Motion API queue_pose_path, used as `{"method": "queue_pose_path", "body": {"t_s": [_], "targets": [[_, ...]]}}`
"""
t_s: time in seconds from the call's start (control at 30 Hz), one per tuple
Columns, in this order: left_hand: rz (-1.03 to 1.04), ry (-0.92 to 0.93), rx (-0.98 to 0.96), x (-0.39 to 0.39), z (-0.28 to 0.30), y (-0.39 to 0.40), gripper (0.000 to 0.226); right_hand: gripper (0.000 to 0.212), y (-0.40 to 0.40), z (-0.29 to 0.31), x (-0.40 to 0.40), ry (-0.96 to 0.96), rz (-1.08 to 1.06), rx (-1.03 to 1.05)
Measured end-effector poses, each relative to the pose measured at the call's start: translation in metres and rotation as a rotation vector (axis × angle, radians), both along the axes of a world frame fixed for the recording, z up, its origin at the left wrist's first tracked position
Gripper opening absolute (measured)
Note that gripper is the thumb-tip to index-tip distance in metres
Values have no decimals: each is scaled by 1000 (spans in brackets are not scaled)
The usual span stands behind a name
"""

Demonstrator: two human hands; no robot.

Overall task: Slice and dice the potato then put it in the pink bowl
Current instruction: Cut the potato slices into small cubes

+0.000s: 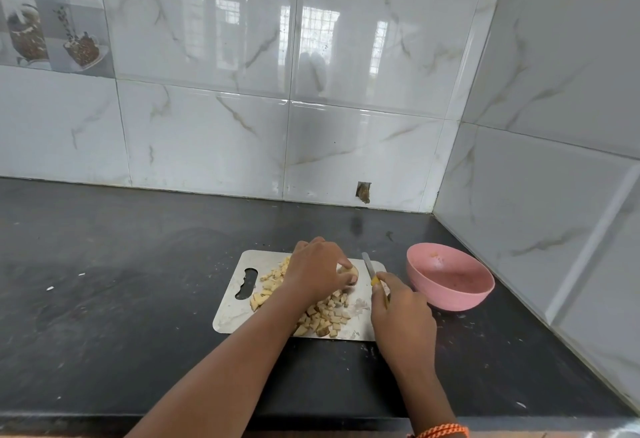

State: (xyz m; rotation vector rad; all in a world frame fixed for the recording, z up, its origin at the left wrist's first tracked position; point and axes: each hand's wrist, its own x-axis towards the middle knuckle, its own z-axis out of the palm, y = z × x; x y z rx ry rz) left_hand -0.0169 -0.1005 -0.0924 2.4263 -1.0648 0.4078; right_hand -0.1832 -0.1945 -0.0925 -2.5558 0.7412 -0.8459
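Pinching potato piece (pixel 349 273), left hand (pixel 317 273) faces right hand (pixel 401 313) gripping knife (pixel 369 266).

The bowl (pixel 450 276) near the counter's right edge is pink. The cutting board (pixel 235 313) is shiny silver-grey. The potato cubes (pixel 325 316) are pale yellow with brown skin. The knife (pixel 372 273) has a yellow handle and a grey blade. The counter (pixel 121 281) is black; the wall tiles (pixel 207 139) are white with tan veins.
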Motion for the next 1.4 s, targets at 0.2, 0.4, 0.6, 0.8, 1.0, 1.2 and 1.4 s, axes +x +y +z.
{"method": "queue_pose_path", "body": {"t_s": [0.2,0.4,0.6,0.8,1.0,1.2,1.4], "targets": [[24,-12,68,2,0,3,39,34,6,2,2,134,21,-104],[35,-21,87,0,0,2,39,35,6,3,1,145,41,-126],[42,-15,94,0,-1,1,38,35,9,5,-1,160,50,-133],[35,15,80,-1,-3,0,35,26,12,6,0,180,75,-139],[45,8,83,0,-6,-3,35,23,11,4,0,189,104,-133],[107,-27,87,2,-12,-8,36,21,14,3,-1,195,102,-151],[160,-38,67,6,-18,-14,39,20,18,3,-17,228,107,-178]]}}
